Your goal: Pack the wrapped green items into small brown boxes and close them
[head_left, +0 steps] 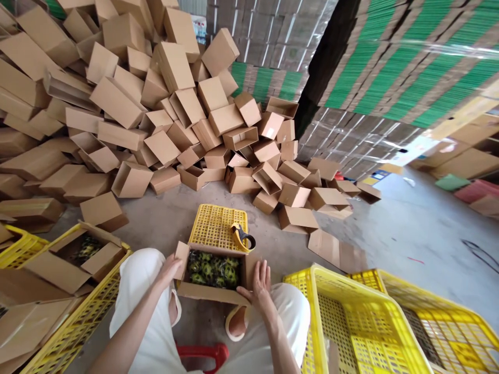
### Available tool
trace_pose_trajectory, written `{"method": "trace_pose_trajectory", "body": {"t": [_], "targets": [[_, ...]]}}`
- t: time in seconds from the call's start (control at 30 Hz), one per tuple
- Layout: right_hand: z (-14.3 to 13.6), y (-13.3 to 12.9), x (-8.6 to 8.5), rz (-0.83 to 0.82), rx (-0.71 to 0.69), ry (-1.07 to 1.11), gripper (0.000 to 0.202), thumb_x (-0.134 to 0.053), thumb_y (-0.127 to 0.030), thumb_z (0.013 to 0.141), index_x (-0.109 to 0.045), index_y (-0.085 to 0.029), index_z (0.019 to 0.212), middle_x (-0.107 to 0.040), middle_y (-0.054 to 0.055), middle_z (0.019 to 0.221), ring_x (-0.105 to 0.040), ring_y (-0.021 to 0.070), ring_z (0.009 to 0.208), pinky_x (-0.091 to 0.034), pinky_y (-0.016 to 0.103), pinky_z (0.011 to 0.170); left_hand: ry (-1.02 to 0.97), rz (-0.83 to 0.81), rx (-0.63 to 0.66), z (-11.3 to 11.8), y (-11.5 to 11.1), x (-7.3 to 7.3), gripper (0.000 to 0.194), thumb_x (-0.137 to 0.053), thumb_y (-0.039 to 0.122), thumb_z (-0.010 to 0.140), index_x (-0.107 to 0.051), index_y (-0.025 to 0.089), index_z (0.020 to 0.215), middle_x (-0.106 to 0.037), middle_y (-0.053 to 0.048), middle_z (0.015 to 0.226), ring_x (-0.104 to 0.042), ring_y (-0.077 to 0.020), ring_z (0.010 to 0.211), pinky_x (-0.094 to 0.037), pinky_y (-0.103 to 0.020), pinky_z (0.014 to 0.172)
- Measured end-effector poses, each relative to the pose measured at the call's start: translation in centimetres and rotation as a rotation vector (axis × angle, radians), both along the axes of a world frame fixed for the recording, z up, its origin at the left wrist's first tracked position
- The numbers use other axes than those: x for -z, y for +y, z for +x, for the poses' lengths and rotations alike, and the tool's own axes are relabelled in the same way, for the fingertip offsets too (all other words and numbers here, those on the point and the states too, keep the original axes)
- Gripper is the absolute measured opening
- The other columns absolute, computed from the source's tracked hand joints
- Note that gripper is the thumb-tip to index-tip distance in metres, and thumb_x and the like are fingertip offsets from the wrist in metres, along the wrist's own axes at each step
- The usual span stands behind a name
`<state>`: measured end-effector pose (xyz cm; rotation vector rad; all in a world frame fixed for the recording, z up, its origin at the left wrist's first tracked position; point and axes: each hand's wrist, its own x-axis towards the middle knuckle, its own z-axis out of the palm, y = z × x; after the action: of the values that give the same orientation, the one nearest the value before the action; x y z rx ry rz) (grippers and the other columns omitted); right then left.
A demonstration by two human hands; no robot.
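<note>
The left hand (171, 267) grips one end flap of the box (212, 294); the right hand (260, 287) lies spread, unclenched, against the opposite flap. The box sits between the knees (294, 306). Filling looks done, with lumpy, glossy green fruit (212, 271) inside; the flaps are not yet closed. Beyond, a tape dispenser (242, 238) rests on a latticed plastic crate (212, 221), before heaped brown cardboard cartons (163, 148).

soft, fairly bright light fills the scene, palest on the smooth grey concrete floor (397, 223) at the right, and white glare streaks the clear plastic wrap (448, 49). wide-angle distortion slants the tall green-and-brown cardboard stacks (390, 62), and the far right edge smears into blur.
</note>
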<state>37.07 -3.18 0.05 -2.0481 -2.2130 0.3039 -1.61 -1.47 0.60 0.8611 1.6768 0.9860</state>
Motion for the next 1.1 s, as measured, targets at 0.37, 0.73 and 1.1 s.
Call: {"method": "trace_pose_trajectory", "body": {"t": [0.37, 0.73, 1.1], "targets": [[-2.7, 0.7, -0.9, 0.000, 0.016, -0.141, 0.099, -0.069, -0.056, 0.092, -0.030, -0.009, 0.169, -0.017, 0.028, 0.178, -0.016, 0.0535, 0.163, -0.022, 0.076, 0.124, 0.018, -0.016, -0.013, 0.1, -0.4, -1.3, 0.017, -0.058, 0.028, 0.066, -0.066, 0.021, 0.079, -0.071, -0.005, 0.071, -0.068, -0.0256, 0.071, -0.050, -0.031, 0.062], [-5.4, 1.0, -1.2, 0.026, -0.390, 0.006, 0.089, -0.062, -0.008, 0.087, -0.036, -0.032, 0.169, -0.050, 0.013, 0.168, -0.070, 0.0301, 0.127, -0.058, 0.037, 0.105, 0.585, 0.701, -0.051, 2.1, -2.8, -3.4, 0.045, -0.056, 0.031, 0.101, -0.060, 0.021, 0.145, -0.064, -0.018, 0.148, -0.058, -0.0319, 0.143, -0.042, -0.050, 0.123], [-7.1, 3.3, 0.8, 0.157, -0.259, 0.299, 0.046, -0.047, -0.009, 0.096, -0.084, -0.026, 0.116, -0.082, 0.011, 0.118, -0.075, 0.0267, 0.101, -0.062, 0.036, 0.093, 0.631, -0.051, 0.652, 12.8, -1.1, -1.6, 0.070, -0.070, 0.010, 0.082, -0.055, 0.020, 0.149, -0.051, -0.017, 0.158, -0.058, -0.0311, 0.142, -0.047, -0.035, 0.113]]}}
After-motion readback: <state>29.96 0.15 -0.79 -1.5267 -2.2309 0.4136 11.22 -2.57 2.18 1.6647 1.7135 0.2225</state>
